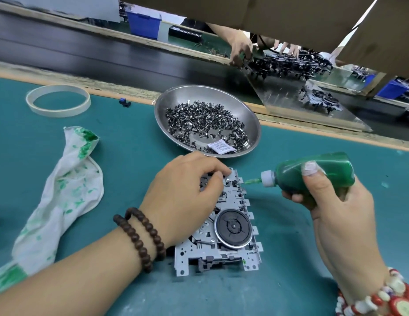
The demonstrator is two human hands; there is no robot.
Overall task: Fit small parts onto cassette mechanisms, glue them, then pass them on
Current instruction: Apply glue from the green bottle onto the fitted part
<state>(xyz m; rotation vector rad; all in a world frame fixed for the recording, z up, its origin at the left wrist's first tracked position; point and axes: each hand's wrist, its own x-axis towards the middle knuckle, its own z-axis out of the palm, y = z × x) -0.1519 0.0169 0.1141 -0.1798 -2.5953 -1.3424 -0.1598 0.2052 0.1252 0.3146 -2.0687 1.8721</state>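
Here, lower centre, the left hand (183, 197) pinches the cassette mechanism (224, 226); the right hand (331, 201) grips the green glue bottle (313, 172), nozzle at its upper right edge. The sachet's (221, 148) print is unreadable.

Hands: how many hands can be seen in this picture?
4. Left hand on the cassette mechanism; right hand holding the green glue bottle; two hands across the belt, partly hidden.
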